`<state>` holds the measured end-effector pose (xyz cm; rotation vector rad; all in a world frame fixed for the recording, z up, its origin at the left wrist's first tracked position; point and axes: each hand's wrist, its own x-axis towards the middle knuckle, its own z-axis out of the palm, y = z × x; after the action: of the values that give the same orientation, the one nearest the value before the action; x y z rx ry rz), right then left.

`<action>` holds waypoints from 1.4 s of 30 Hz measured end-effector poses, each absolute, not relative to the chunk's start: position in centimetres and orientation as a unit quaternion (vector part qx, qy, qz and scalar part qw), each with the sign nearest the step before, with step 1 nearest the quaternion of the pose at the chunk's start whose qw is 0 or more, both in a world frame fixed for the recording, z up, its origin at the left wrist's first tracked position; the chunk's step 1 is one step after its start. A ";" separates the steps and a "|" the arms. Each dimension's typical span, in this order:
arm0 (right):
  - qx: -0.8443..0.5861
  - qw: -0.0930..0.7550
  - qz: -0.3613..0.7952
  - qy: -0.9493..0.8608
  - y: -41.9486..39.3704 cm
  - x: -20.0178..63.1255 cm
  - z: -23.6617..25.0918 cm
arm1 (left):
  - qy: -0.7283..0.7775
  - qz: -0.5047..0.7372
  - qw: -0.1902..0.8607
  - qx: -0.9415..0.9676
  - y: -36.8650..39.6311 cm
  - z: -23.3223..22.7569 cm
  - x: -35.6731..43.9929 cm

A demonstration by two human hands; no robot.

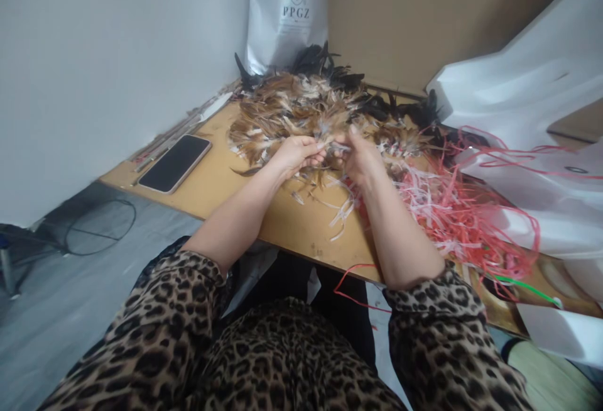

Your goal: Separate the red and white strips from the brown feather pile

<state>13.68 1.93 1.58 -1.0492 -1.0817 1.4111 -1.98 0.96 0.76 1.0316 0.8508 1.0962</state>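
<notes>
A heap of brown, cream and grey feathers (268, 109) covers the back of the wooden table (301, 222). My left hand (299, 154) is at the front edge of the heap, its thumb and fingers pinched together by some feathers. Close beside it, my right hand (360, 156) is curled, thumb up, with a few pale feathers at its fingertips. Blur hides exactly how many feathers lie between the hands. Black feathers (315, 59) top the heap at the back.
A smartphone (175, 163) lies at the table's left. Tangled red and white plastic strips (461, 210) spread over the right side. A white printed bag (287, 15) stands behind the feathers; white plastic sheeting (527, 84) hangs at the right. A wall (117, 53) borders the left.
</notes>
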 end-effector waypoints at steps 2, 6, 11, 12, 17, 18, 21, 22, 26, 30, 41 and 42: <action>-0.429 0.479 0.651 -0.404 2.3 14.4 1.6 | 0.366 0.490 0.649 0.452 1.0 0.8 -2.1; -0.417 0.408 0.730 -0.355 2.3 15.0 1.9 | 0.355 0.497 0.640 0.467 1.1 1.0 -2.4; -0.386 0.323 0.781 -0.369 1.5 14.5 2.4 | 0.351 0.492 0.630 0.487 0.9 1.4 -2.5; -0.373 0.314 0.788 -0.376 1.3 14.4 2.4 | 0.353 0.491 0.630 0.487 0.9 1.4 -2.5; -0.315 0.289 0.800 -0.421 1.0 14.1 2.3 | 0.357 0.489 0.627 0.490 0.7 1.6 -2.4; -0.310 0.288 0.797 -0.432 1.0 14.0 2.3 | 0.358 0.490 0.627 0.488 0.7 1.6 -2.3; -0.297 0.299 0.784 -0.456 0.9 13.9 2.2 | 0.359 0.498 0.628 0.478 0.8 1.5 -2.4; -0.295 0.315 0.778 -0.457 0.8 13.9 2.3 | 0.358 0.503 0.629 0.473 0.9 1.5 -2.4; -0.309 0.413 0.735 -0.439 0.8 14.0 2.6 | 0.357 0.526 0.638 0.434 1.3 1.1 -2.7; -0.340 0.483 0.674 -0.443 1.1 13.8 2.8 | 0.359 0.510 0.663 0.414 1.4 0.8 -2.6; -0.399 0.547 0.570 -0.466 0.9 12.4 2.1 | 0.350 0.469 0.682 0.439 1.0 0.8 -2.1; -0.403 0.548 0.566 -0.466 0.8 12.4 2.1 | 0.350 0.469 0.682 0.439 1.0 0.8 -2.1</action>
<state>12.37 0.85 2.12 -0.9538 -1.1036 1.3414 -2.12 0.96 0.80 0.9855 0.7851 1.0526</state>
